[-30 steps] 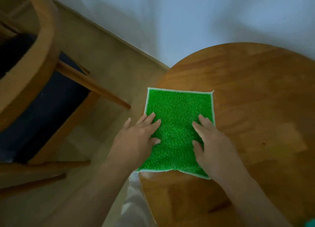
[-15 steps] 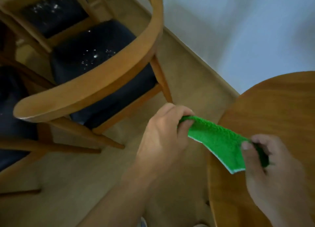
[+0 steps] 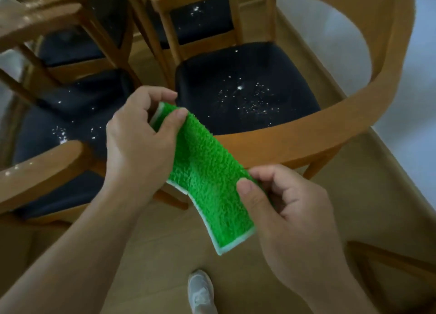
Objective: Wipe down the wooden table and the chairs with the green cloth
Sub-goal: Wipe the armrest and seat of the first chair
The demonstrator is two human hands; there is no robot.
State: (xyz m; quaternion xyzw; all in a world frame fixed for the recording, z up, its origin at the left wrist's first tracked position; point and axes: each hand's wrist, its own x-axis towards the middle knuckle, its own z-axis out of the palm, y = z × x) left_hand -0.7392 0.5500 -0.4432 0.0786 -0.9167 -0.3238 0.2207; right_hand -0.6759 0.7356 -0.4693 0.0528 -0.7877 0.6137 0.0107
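Both hands' fingers pinch the fuzzy green cloth (image 3: 207,172) taut above a crumb-speckled chair (image 3: 243,89)

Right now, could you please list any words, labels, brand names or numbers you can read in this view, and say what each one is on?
None: no readable text anywhere in this view.
green cloth: plain pile with a pale border, no tag showing.
chairs: bare wood, dark seats with white specks, no label.
shoe: no legible marking.
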